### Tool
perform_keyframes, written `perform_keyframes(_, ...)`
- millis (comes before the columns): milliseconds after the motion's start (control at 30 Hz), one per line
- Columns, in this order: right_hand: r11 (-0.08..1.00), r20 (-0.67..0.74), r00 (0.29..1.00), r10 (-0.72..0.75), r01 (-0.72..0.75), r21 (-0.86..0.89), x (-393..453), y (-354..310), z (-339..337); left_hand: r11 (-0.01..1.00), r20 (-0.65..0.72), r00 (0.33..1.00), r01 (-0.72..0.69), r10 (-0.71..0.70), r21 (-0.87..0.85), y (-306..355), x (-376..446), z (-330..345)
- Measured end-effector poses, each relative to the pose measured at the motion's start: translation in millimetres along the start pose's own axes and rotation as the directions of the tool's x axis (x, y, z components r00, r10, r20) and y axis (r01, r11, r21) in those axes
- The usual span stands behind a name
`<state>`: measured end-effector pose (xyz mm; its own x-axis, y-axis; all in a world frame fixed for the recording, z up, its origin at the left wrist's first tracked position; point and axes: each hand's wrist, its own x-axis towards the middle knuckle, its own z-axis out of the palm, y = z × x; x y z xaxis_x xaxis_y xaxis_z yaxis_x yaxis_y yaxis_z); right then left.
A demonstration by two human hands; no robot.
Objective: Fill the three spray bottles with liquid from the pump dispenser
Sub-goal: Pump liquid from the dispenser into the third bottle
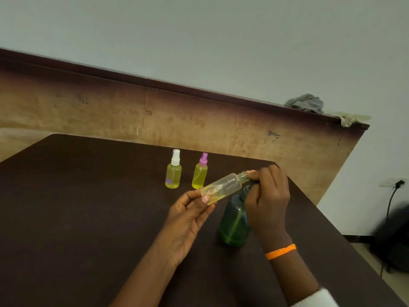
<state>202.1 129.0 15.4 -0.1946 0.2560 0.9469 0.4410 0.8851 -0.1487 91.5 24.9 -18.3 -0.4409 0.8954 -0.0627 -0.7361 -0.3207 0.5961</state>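
Observation:
My left hand (190, 212) pinches the base of a clear uncapped spray bottle (223, 186), tilted almost flat with its open neck pointing right. A little yellow liquid lies along its lower side. My right hand (269, 199) curls over the pump head of the green pump dispenser (234, 224) and hides it; the bottle's neck meets that hand at the nozzle. Two spray bottles full of yellow liquid stand upright behind: one with a white cap (174, 170), one with a pink cap (200, 172).
The dark brown table (88, 207) ends in an edge running down to the right. A worn wooden board (110, 107) stands behind it, with a grey cloth (306, 103) on its top right end. A black cable (390, 200) hangs by the wall.

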Motion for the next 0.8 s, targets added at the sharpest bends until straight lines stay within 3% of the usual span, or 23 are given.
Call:
perform_keyframes(100,0.999,-0.071,0.997,0.038,-0.037,0.025,-13.2,-0.2,9.3,1.000,-0.009,1.000,0.002,-0.002,-0.013,0.2,1.0,-1.4)
perform_keyframes(300,0.998,0.091,0.994,-0.063,0.066,-0.020,16.8,1.5,-1.7,1.000,-0.007,1.000,0.008,-0.008,-0.025,0.7,-0.3,0.5)
perform_keyframes(367,0.999,0.109,0.993,-0.037,0.037,0.000,15.5,0.6,-3.8,1.000,0.000,1.000,0.007,-0.007,-0.019,0.6,-0.4,0.7)
perform_keyframes(567,0.999,-0.065,0.997,0.045,-0.044,0.024,-19.9,-2.3,7.0,1.000,-0.001,1.000,0.002,-0.002,-0.017,-0.5,0.5,-0.7)
perform_keyframes(800,0.994,0.073,0.997,-0.006,0.014,-0.109,2.6,-10.8,-8.3,1.000,0.016,1.000,-0.001,0.001,-0.020,-0.6,0.1,0.1)
